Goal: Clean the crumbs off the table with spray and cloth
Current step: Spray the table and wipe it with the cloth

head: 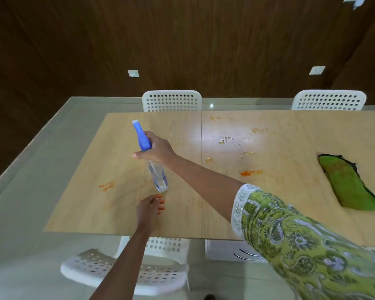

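Two hands are over the table (279, 213) in my head view. My right hand (156, 149) grips the neck of the spray bottle (158, 177), fingers curled round it below the blue trigger head (142, 136); the bottle is tilted, and I cannot tell whether its base touches the table. Just nearer me than the bottle, my left hand (148, 210) hovers, fingers loosely apart, holding nothing. Far right of the bottle lies the green cloth (351, 185). Orange smears (250, 173) and crumbs (225, 140) lie between bottle and cloth.
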